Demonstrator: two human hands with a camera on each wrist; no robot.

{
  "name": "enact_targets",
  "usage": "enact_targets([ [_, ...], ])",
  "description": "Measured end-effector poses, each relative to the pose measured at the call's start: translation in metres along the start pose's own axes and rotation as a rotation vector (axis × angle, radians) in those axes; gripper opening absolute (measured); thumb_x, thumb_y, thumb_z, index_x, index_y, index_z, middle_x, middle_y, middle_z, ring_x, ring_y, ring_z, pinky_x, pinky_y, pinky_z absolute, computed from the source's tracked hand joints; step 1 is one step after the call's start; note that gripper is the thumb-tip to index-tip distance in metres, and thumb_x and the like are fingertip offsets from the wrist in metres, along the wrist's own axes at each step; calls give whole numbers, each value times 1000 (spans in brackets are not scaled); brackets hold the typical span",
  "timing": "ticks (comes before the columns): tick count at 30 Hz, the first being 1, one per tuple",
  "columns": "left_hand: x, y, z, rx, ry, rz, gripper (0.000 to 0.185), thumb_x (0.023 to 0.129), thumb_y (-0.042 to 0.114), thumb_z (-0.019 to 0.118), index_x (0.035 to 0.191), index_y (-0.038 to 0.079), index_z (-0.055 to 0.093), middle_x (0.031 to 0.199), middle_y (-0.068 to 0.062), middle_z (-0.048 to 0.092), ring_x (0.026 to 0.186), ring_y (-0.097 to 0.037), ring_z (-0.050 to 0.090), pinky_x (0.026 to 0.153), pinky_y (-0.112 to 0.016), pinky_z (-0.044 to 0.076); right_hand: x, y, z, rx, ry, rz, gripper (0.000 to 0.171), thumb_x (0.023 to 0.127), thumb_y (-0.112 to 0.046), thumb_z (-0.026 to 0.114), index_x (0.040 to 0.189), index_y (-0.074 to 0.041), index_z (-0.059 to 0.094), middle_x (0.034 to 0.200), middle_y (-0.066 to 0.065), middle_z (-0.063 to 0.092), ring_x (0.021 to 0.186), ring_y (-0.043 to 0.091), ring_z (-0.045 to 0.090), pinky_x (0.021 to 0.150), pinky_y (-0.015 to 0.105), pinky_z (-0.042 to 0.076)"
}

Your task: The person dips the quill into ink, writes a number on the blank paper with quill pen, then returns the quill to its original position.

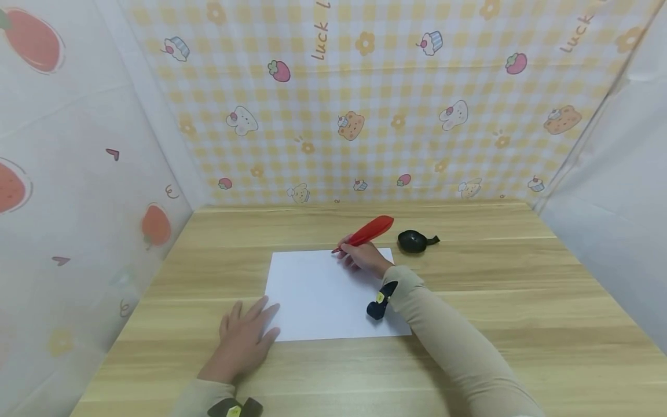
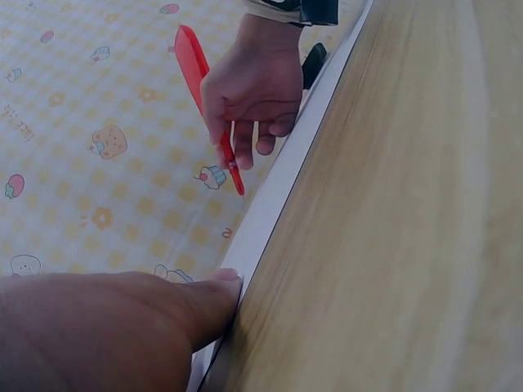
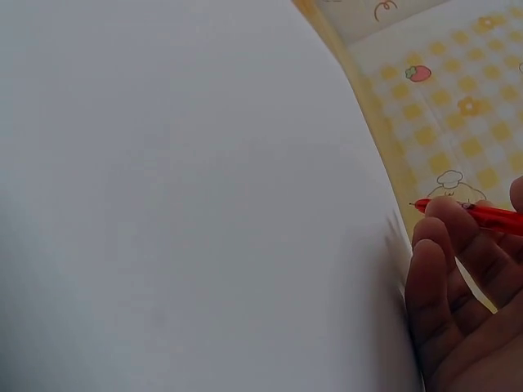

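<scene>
A right hand (image 1: 363, 258) grips a red feather-shaped pen (image 1: 367, 231) at the top edge of a white sheet of paper (image 1: 323, 295), centre frame, while the left hand (image 1: 245, 339) steadies the sheet.

The right-hand fingers (image 2: 245, 122) are curled round the pen's lower shaft, its tip pointing at the paper near the upper middle of the sheet; whether the tip actually touches is hard to tell from these views. The left hand lies flat, fingers straight and spread, on the sheet's lower left corner and the wooden worktop (image 1: 521, 301), holding nothing. A small black object (image 1: 414, 241) sits on the worktop just right of the pen's feather end, apart from the paper.
</scene>
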State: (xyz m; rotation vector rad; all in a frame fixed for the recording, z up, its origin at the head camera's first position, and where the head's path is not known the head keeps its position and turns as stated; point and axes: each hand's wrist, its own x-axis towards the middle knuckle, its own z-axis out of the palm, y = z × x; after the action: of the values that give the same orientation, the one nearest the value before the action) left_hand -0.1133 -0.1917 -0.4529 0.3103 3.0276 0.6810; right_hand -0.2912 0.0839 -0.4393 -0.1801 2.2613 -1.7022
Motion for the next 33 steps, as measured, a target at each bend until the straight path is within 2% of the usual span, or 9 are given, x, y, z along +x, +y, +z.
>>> enact_targets([
  [9,0,2,-1,-3,-5,-1,47,98,30,56,142,14,50,153,-16,33,135,-60,9,101,-76,1,3,-6,8,-23,1,17,16,98,-19,55,107,-8,62,90,6,69,69,18,61,58,25,50],
  [25,2,0,3,12,-5,3,47,99,31,54,143,15,49,154,-15,32,136,-59,9,101,-76,2,9,-2,12,-53,30,19,15,97,-20,54,103,-10,64,90,5,69,67,19,60,54,27,50],
  [33,2,1,-1,5,-12,-2,47,98,31,55,143,16,49,154,-15,33,136,-58,10,101,-75,3,9,-2,15,-1,33,13,12,96,-16,53,101,-8,61,93,7,70,59,16,55,49,25,47],
])
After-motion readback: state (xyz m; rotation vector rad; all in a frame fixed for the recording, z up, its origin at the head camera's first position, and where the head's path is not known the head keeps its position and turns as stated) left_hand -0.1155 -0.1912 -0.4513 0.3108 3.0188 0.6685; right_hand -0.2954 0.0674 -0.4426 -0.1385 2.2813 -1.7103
